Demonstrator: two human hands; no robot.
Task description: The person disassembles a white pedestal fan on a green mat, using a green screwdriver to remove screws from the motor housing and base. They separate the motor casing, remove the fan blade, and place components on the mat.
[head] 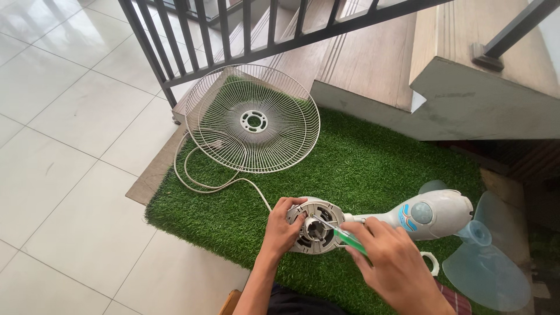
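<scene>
White floor tiles fill the left side, glossy and bare up to the left edge of a green artificial grass mat. Near the mat's far left corner a round white wire fan guard leans tilted against the foot of a black metal railing, its ringed hub facing the camera. A white power cord loops on the grass below the guard and runs toward the near middle of the mat.

There the fan motor housing lies on its side, its round vented front face turned up. The left hand is closed around the left rim of that face, fingers curled over the edge. Just to the right, the right hand is closed on a screwdriver with a green translucent handle; its metal shaft slants up and left, the tip at the centre of the housing face.

The fan's grey-white body stretches right from the housing and carries a small blue and red label patch beside a round grey knob. At the mat's near right corner lie pale blue translucent fan blades. Behind the mat's far edge rise wooden stair steps.
</scene>
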